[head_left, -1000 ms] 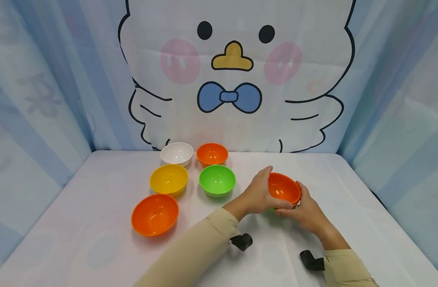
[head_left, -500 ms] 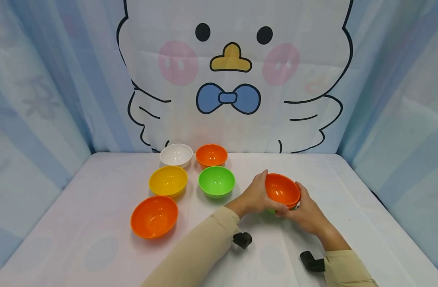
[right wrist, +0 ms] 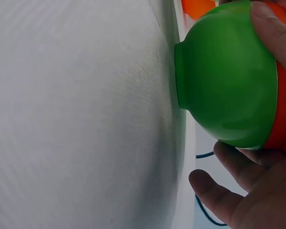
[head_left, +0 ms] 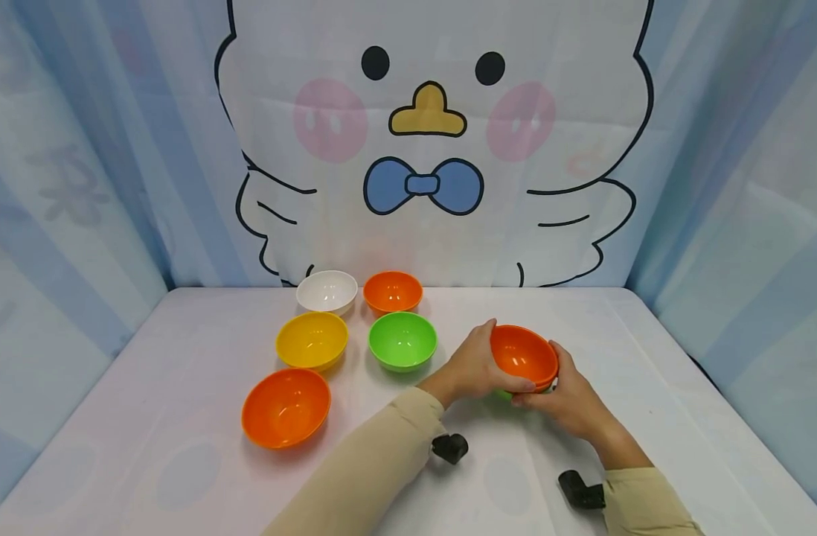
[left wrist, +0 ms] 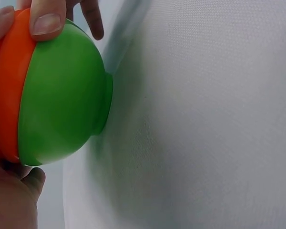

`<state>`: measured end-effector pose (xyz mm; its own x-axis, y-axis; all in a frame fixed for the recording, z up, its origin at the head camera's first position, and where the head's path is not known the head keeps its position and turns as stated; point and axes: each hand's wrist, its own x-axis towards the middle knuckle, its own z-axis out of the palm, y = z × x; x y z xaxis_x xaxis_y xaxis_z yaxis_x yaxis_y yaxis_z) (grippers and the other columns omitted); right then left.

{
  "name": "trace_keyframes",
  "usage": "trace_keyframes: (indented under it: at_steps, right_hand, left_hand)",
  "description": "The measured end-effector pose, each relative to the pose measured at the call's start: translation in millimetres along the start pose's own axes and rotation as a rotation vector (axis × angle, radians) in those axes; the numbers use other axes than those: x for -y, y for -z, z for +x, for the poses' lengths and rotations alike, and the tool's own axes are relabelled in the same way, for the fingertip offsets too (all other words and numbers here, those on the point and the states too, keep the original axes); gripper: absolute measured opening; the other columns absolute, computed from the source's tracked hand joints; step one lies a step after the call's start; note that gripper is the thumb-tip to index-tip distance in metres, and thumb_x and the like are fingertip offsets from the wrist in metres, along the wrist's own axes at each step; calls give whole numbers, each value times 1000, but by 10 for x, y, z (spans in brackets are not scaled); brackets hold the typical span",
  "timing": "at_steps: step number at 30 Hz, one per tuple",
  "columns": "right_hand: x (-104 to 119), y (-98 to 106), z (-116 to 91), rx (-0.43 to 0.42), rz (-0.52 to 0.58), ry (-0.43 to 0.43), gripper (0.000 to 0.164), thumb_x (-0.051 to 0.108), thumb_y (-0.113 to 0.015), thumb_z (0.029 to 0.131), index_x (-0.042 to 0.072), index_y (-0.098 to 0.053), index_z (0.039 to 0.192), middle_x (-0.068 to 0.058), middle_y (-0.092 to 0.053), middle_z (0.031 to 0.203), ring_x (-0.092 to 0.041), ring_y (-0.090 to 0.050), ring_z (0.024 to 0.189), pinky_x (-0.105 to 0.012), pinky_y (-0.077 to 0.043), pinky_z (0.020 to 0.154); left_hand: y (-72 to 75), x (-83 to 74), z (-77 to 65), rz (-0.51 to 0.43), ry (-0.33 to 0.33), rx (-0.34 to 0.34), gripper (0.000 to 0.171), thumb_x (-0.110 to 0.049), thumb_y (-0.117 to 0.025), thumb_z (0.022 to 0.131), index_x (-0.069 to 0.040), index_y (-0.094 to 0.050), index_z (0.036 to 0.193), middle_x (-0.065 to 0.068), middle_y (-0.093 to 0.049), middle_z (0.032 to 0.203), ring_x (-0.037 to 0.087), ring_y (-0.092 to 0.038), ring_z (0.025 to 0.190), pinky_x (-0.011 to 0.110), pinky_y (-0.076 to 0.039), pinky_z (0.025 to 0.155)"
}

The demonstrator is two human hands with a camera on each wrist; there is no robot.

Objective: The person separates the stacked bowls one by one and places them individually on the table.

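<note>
Head view: left hand [head_left: 473, 365] has eased slightly left since a second ago, baring more rim; bowl stack [head_left: 524, 356] barely moved.
Hands: left and right hand [head_left: 576, 398], both clamped round it.
Stack: orange over green bowl [left wrist: 66, 100], right half of worktop [head_left: 134, 402], short of far edge.
Nesting: we'd guess grip adjustment, stack not yet released.

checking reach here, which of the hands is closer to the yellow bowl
Left. The left hand is right of the yellow bowl, gripping the left side of the bowl stack; the right hand is farther off, gripping the stack's right side.
</note>
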<state>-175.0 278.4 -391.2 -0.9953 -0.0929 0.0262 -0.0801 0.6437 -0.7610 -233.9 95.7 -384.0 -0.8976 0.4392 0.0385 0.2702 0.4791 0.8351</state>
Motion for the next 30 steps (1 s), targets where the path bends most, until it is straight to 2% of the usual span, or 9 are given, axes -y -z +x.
trace_keyframes:
  at_steps: [6,16,21,24,27,30]
  right_hand:
    - [-5,2,-8,-3,11,25,112,32,-85,81,-7,-9,154,-28,-40,146,-44,-44,127,-64,-37,104]
    - [-36,3,10,-18,20,54,111,30,-87,78,-5,-13,152,-26,-44,142,-41,-48,122,-61,-41,101]
    - [-43,-1,18,-27,21,60,109,30,-88,77,-5,-16,151,-24,-45,141,-40,-48,122,-60,-42,101]
    - [-31,1,15,-26,12,54,109,32,-88,77,-5,-16,151,-25,-44,142,-41,-48,122,-61,-41,100]
    - [-26,2,11,-29,3,46,109,34,-87,77,-5,-17,151,-25,-43,142,-41,-48,122,-61,-42,100]
    - [-27,2,10,-29,1,47,108,34,-87,77,-5,-18,151,-24,-43,143,-40,-48,121,-59,-42,99]
  left_hand:
    - [-11,-24,-29,-25,-17,-7,109,-39,-89,72,-4,-28,155,5,-47,138,16,-51,115,27,-50,90]
    - [-7,-20,-40,11,-46,2,108,-39,-88,73,-5,-27,156,5,-44,143,17,-49,119,27,-49,92]
    - [2,-63,-53,105,-69,-20,107,-41,-88,73,-5,-28,155,4,-42,148,20,-42,128,31,-48,96]
    - [4,-87,-58,187,-74,-27,108,-44,-88,73,-8,-28,155,2,-40,151,21,-37,133,35,-43,103]
    - [6,-92,-59,271,-75,-35,108,-48,-87,72,-10,-29,155,-1,-40,152,20,-36,134,37,-39,103]
    - [8,-79,-57,306,-70,-39,109,-51,-87,71,-11,-30,155,-2,-41,152,20,-35,133,36,-38,101]
